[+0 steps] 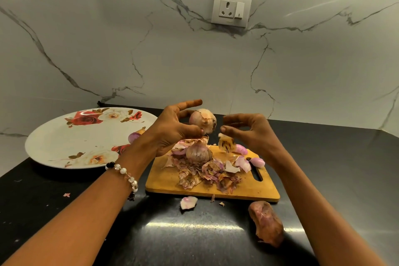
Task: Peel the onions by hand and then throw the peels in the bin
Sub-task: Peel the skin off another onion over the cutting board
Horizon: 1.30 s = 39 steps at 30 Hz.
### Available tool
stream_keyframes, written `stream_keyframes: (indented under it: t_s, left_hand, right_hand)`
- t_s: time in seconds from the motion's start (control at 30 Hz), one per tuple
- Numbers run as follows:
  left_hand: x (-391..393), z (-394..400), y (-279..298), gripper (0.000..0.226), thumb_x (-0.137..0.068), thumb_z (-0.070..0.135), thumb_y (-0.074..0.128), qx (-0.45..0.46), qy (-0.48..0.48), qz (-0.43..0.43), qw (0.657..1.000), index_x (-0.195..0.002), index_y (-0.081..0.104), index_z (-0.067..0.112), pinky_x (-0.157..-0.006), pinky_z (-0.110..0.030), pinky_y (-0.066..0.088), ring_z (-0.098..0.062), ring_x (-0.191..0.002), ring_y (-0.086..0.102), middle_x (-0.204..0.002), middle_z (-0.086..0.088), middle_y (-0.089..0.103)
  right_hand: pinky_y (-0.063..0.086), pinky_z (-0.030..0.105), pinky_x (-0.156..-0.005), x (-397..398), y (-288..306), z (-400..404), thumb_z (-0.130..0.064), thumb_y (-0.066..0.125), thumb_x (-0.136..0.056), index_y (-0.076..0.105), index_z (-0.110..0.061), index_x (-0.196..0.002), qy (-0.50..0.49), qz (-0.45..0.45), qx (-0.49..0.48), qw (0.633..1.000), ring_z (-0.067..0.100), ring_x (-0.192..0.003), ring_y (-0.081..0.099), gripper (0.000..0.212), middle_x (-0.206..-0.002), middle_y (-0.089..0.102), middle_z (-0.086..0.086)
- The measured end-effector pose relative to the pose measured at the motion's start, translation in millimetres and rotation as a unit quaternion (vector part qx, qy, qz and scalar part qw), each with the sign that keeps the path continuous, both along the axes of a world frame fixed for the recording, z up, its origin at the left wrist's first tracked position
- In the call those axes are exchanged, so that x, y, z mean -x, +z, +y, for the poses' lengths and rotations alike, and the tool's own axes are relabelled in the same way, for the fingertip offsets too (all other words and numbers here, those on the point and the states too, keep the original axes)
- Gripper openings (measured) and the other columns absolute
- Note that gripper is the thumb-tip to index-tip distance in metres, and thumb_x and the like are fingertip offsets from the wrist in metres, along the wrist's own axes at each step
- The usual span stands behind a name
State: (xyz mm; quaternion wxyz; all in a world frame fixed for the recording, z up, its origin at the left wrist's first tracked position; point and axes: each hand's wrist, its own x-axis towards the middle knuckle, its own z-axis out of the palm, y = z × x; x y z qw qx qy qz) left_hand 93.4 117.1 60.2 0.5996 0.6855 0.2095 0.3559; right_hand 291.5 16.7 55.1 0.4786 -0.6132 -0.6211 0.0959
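While the flowered plate [64, 136] at the worktop's [323, 168] left edge carries one onion [134, 136] at its right rim, the left hand [172, 129] grips a half-peeled onion [204, 122] above the cutting board [248, 188]; the right hand [250, 134], fingers loosely curled, pinches a peel [224, 143].

A rectangular wooden cutting board [164, 181] is lying on the dark polished table [334, 168], with a heap of papery pink onion peels [207, 174] and an unpeeled onion [198, 153] sitting on it. A large floral white plate [71, 136] is resting to its left. A brownish onion [266, 223] is lying near, right of the board's corner. A wall socket [232, 8] is sitting far behind.
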Motion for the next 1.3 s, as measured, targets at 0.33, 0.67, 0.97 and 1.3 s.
stream_keyframes:
  t_s: [0.33,0.67,0.97,1.3]
  left_hand:
    - [-2.9,-3.4,-0.9,0.084,-0.070,-0.009,0.076,-0.082,-0.021,0.061,0.994,-0.140,0.046,0.028,-0.084,-0.036,0.057,-0.025,-0.102,0.064,-0.127,-0.005,0.056]
    - [-0.4,-5.6,0.9,0.089,-0.062,0.013,0.083,-0.086,-0.023,0.065,0.994,-0.139,0.043,0.033,-0.090,-0.047,0.054,-0.029,-0.107,0.063,-0.128,-0.009,0.057]
    - [0.5,-2.7,2.8,0.087,-0.069,0.001,0.077,-0.035,-0.020,0.022,0.999,-0.141,0.040,0.031,-0.092,-0.046,0.052,-0.027,-0.106,0.063,-0.115,-0.003,0.061]
    - [2.1,0.2,5.2,0.056,-0.074,0.004,0.070,0.115,0.020,-0.109,0.987,-0.128,0.055,0.012,-0.068,-0.031,0.059,-0.024,-0.086,0.071,-0.111,-0.017,0.064]
  right_hand:
    - [0.059,0.034,-0.083,13.3,-1.4,0.7,-0.031,0.074,-0.074,0.069,-0.013,-0.112,0.085,-0.001,-0.065,0.994,0.015,-0.096,0.070,0.042,-0.103,0.073,0.001]
    - [0.056,0.022,-0.075,14.7,-0.9,-0.9,-0.024,0.073,-0.073,0.071,-0.016,-0.101,0.106,0.091,-0.048,0.989,0.014,-0.089,0.070,0.030,-0.096,0.074,0.002]
    - [0.051,0.022,-0.065,9.2,-0.5,-3.0,-0.013,0.068,-0.087,0.073,-0.017,-0.089,0.011,0.203,-0.077,0.976,0.008,-0.076,0.066,0.007,-0.079,0.074,-0.003]
    - [0.052,0.018,-0.073,-9.5,-1.1,-2.0,-0.024,0.076,-0.081,0.071,-0.008,-0.108,-0.064,-0.030,0.090,0.993,0.014,-0.089,0.067,0.032,-0.099,0.072,0.002]
